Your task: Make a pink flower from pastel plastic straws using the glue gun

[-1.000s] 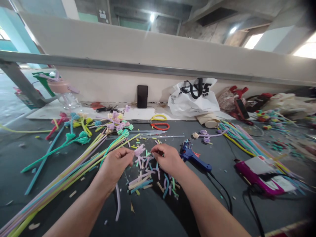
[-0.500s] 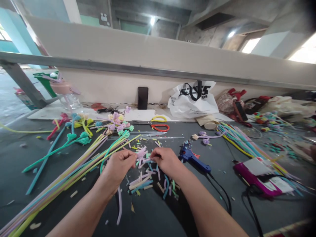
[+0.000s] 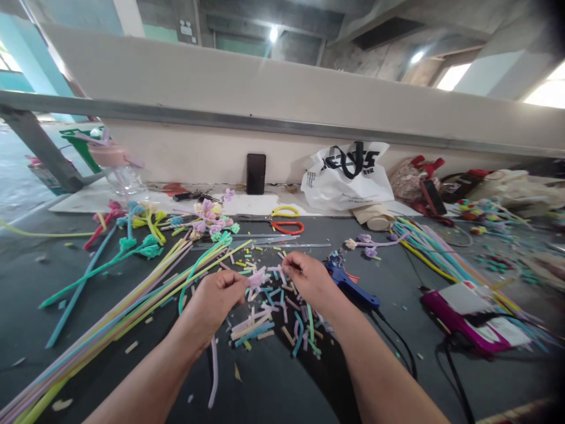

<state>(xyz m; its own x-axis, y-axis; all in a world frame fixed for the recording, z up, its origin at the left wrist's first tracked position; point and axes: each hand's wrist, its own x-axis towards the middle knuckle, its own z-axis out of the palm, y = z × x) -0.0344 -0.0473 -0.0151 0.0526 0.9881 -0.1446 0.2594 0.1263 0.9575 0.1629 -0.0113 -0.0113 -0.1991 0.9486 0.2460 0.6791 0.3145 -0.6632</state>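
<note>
My left hand [image 3: 220,294] is closed in a pinch on a small lilac flower [image 3: 256,278] made of fuzzy pipe cleaner, held above the pile of cut pieces. To its right, my right hand [image 3: 306,281] pinches what looks like a short lilac pipe cleaner piece [image 3: 275,270], mostly hidden by the fingertips. Under and between both hands lie short cut pipe cleaner pieces [image 3: 252,331] in lilac, blue, green and cream. A blue glue gun [image 3: 355,288] lies just beyond my right wrist.
Long pipe cleaners [image 3: 119,312] stretch along the left, below finished flowers [image 3: 207,221]. Scissors [image 3: 286,227] lie at the back, before an upright phone [image 3: 256,174] and a white bag [image 3: 346,179]. A magenta device [image 3: 472,324] with black cables sits right, beside more stems [image 3: 441,253].
My right hand has moved away from the lilac flower, up and to the right. My left hand still holds the flower and has shifted slightly right.
</note>
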